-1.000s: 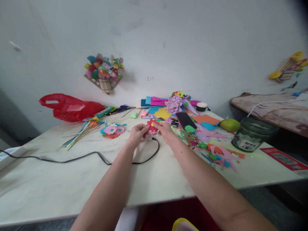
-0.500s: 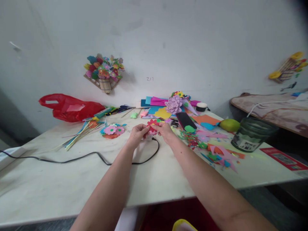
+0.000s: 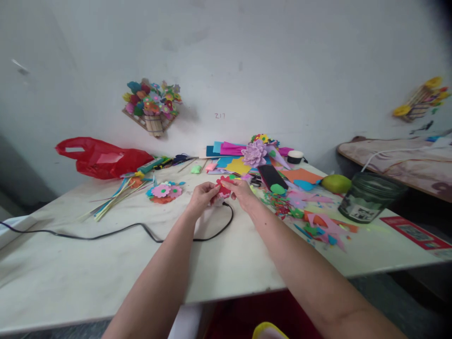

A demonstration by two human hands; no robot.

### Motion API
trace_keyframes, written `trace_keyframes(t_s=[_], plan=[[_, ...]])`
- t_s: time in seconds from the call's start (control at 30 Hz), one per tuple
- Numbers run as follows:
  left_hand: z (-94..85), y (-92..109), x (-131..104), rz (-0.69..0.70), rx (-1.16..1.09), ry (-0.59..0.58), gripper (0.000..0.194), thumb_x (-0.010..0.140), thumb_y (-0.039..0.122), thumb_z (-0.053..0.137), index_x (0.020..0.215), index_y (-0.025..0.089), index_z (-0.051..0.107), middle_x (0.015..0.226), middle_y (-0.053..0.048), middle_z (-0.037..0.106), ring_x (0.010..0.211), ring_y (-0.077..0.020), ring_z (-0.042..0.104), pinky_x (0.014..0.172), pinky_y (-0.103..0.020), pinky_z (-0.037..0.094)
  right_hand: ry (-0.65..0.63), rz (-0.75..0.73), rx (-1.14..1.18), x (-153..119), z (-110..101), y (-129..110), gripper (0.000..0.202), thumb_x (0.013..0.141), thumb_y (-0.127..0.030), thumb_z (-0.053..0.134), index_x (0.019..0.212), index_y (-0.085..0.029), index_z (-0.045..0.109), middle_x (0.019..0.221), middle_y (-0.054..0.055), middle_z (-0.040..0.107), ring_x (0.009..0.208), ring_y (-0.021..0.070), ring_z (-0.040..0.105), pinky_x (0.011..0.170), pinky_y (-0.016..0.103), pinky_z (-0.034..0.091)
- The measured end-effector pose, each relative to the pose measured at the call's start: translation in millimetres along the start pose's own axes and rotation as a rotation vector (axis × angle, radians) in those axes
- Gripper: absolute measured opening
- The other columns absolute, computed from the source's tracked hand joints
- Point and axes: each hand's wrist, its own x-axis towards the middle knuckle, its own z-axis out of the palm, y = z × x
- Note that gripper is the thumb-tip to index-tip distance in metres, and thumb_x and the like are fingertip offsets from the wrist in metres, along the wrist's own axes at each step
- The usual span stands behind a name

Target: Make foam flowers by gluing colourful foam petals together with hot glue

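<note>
A red flower cut-out (image 3: pixel 223 184) is pinched between both hands above the middle of the table. My left hand (image 3: pixel 203 196) grips its left edge with thumb and fingers. From the other side my right hand (image 3: pixel 242 192) holds its right edge, the thumb lying across the petals. The fingers hide part of the flower. Just below the hands ends a black cable (image 3: pixel 231 219), at a small white piece I cannot identify. To the left lies a pile of pink, blue and orange flower cut-outs (image 3: pixel 162 190).
Foam scraps (image 3: pixel 323 230) and a dark phone (image 3: pixel 272 178) lie on the right, near a green glass jar (image 3: pixel 370 197) and a yellow-green fruit (image 3: pixel 336 184). Coloured sheets (image 3: pixel 231 149) are stacked against the wall. Thin sticks (image 3: pixel 115 200) and a red plastic bag (image 3: pixel 102 159) are on the left.
Both hands stay nearly in place. The red flower has tilted slightly between the fingers, and the yellow spot seen on it earlier no longer shows.
</note>
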Motion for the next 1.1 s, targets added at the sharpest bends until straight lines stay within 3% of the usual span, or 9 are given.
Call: trace_keyframes(t_s=[0.23, 0.43, 0.67, 0.87, 1.1], plan=[[0.4, -0.9, 0.3, -0.012, 0.042, -0.024, 0.033, 0.065, 0.044, 0.064, 0.063, 0.014, 0.050, 0.047, 0.003, 0.049, 0.038, -0.0047, 0.039, 0.037, -0.017, 0.027, -0.004, 0.007, 0.031, -1.4, 2.4, -2.8, 0.027, 0.054, -0.039, 0.070, 0.062, -0.014, 0.060, 0.051, -0.002, 0.054, 0.044, 0.0064, 0.042, 0.040, 0.021, 0.025], [0.4, 0.2, -0.3, -0.011, 0.024, -0.014, 0.032, 0.065, 0.043, 0.064, 0.062, 0.015, 0.050, 0.048, 0.003, 0.050, 0.038, -0.0050, 0.040, 0.036, -0.017, 0.028, 0.002, 0.006, 0.017, -1.5, -0.6, -2.3, 0.036, 0.062, -0.050, 0.062, 0.066, -0.015, 0.061, 0.051, -0.001, 0.052, 0.042, 0.0059, 0.039, 0.037, 0.021, 0.021], [0.6, -2.6, 1.2, -0.009, 0.043, -0.034, 0.033, 0.064, 0.044, 0.065, 0.062, 0.015, 0.050, 0.044, 0.003, 0.048, 0.036, -0.0050, 0.039, 0.036, -0.018, 0.026, 0.032, 0.030, 0.005, -0.1, 0.4, -0.9, 0.028, 0.058, -0.041, 0.067, 0.061, -0.015, 0.060, 0.046, -0.003, 0.049, 0.040, 0.0052, 0.036, 0.038, 0.021, 0.020], [1.3, 0.3, 0.2, -0.003, -0.010, -0.004, 0.033, 0.063, 0.043, 0.066, 0.063, 0.015, 0.050, 0.048, 0.003, 0.051, 0.037, -0.0049, 0.040, 0.036, -0.018, 0.027, 0.024, 0.016, 0.025, -1.6, -0.2, -3.1, 0.034, 0.063, -0.049, 0.061, 0.062, -0.015, 0.060, 0.052, 0.000, 0.054, 0.042, 0.0063, 0.039, 0.037, 0.020, 0.020], [1.3, 0.8, 0.1, -0.009, -0.030, -0.002, 0.033, 0.063, 0.044, 0.066, 0.063, 0.015, 0.050, 0.048, 0.003, 0.051, 0.037, -0.0045, 0.039, 0.036, -0.017, 0.026, 0.033, 0.003, 0.004, 3.6, -1.5, 3.8, 0.031, 0.060, -0.046, 0.066, 0.062, -0.016, 0.060, 0.052, -0.001, 0.053, 0.041, 0.0052, 0.037, 0.037, 0.020, 0.020]])
